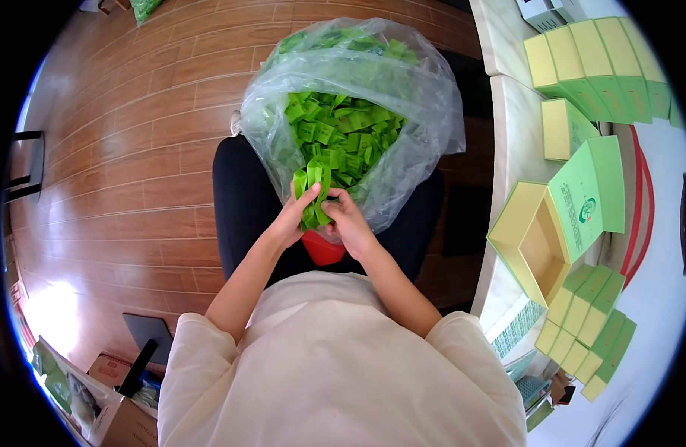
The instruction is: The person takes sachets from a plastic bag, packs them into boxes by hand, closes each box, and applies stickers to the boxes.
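A large clear plastic bag [432,112] rests at my lap, its mouth spread wide. Inside lies a heap of small green packets [347,134]. Just over the near edge of the heap, my left hand [292,216] is closed on a bunch of green packets [312,179]. My right hand [345,218] is beside it, fingers bent in and pinching at the lower right of the same bunch. Fingertips of both hands are partly hidden by the packets. Something red [323,249] shows beneath my hands, between my legs.
To the right, a light counter [499,171] carries an open green box [533,238] with its lid raised. Rows of closed green boxes [592,67] stand farther back, and stacked boxes [585,320] sit nearer. Cardboard boxes [127,425] are at lower left on the wood-look floor [142,171].
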`<state>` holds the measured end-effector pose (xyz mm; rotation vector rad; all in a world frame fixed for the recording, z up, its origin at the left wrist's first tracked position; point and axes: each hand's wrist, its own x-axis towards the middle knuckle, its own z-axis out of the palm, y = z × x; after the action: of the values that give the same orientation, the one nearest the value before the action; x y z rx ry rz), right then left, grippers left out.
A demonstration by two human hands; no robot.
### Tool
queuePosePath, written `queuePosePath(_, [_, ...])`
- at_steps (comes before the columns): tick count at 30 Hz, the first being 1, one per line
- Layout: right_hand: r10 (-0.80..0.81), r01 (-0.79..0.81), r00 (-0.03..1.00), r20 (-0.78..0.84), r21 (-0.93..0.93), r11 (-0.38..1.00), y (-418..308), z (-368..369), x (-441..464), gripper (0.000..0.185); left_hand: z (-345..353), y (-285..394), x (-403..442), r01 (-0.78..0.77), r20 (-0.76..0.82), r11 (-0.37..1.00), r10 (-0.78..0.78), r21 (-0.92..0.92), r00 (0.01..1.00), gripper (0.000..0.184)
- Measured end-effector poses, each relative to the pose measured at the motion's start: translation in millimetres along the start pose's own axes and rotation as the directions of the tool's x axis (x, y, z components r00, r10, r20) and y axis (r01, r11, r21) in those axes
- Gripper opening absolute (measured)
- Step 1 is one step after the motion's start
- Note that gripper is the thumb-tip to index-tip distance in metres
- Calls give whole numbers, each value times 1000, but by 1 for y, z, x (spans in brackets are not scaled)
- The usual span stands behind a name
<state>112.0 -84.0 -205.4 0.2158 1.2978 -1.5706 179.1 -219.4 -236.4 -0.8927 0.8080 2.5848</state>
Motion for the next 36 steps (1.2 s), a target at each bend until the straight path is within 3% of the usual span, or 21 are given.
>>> queuePosePath(1, [1, -1, 1000, -4, 0, 1000, -2, -4, -1, 27, 1, -1, 0, -47, 38, 999, 47, -7, 998, 54])
queuePosePath(3, [16, -20, 1000, -16, -331, 943, -4, -10, -2, 28, 2, -6, -1, -85, 77, 996, 86, -15, 993, 54])
queuePosePath(4, [17, -22, 1000, -19, -328, 944, 2, -13, 1, 28, 2, -11, -1, -114, -14, 993, 114, 29, 993, 53])
queuePosePath(6, [-367, 292, 930, 31, -671, 682, 18, -21, 10, 32, 3, -11, -1, -138, -104, 987, 146, 77, 984, 53])
queuePosePath(7, [-365, 290, 931, 31, -670, 684, 14, -19, 9, 32, 6, -6, -3, -133, -89, 990, 136, 38, 987, 53])
queuePosePath(9, [-600, 312, 800, -11, -847, 431, 5, -15, 8, 33, 12, -3, -7, -123, -81, 992, 122, -5, 989, 53])
queuePosePath(10, [-599, 340, 798, -67, -771, 539, -4, -8, 4, 28, 16, -3, -7, -201, -164, 979, 203, 28, 965, 55])
queuePosePath(11, [-597, 340, 799, -67, -769, 541, -7, -5, 0, 28, 19, -1, -6, -276, -240, 959, 285, 71, 928, 57])
queuePosePath(14, [-720, 584, 648, 248, -769, 260, -12, 2, -15, 23, 18, 4, 0, -299, -328, 951, 309, 81, 893, 64])
queuePosePath(15, [-721, 584, 647, 247, -769, 260, -13, 6, -18, 23, 17, 4, 1, -316, -374, 943, 332, 107, 866, 65])
queuePosePath(17, [-701, 631, 531, 476, -775, -49, -12, 15, -25, 23, 24, 4, -2, -306, -392, 945, 327, 117, 860, 57])
queuePosePath(18, [-650, 602, 598, 469, -798, -23, -12, 18, -30, 24, 26, 7, -4, -287, -407, 951, 308, 114, 860, 57])
queuePosePath(19, [-650, 601, 598, 469, -799, -23, -10, 17, -30, 24, 27, 9, -4, -270, -422, 957, 291, 111, 859, 57])
queuePosePath(21, [-675, 607, 541, 502, -789, -100, -4, 14, -27, 22, 21, 9, -2, -275, -437, 955, 294, 107, 850, 55])
queuePosePath(23, [-682, 627, 520, 514, -772, -104, -1, 12, -25, 21, 19, 16, -7, -163, -398, 983, 183, 85, 899, 67])
queuePosePath(25, [-691, 644, 497, 524, -757, -110, -2, 10, -24, 20, 14, 18, -8, -152, -384, 985, 170, 77, 907, 66])
queuePosePath(31, [-651, 640, 567, 505, -767, -37, -8, 10, -35, 24, 8, 16, -11, -84, -338, 987, 127, 139, 933, 67])
queuePosePath(33, [-575, 619, 645, 503, -785, 7, -8, 9, -36, 24, 14, 17, -16, -38, -338, 983, 99, 182, 936, 68])
queuePosePath(36, [-569, 653, 625, 534, -757, 6, -2, 8, -35, 15, 12, 9, -19, -18, -326, 973, 95, 232, 941, 56])
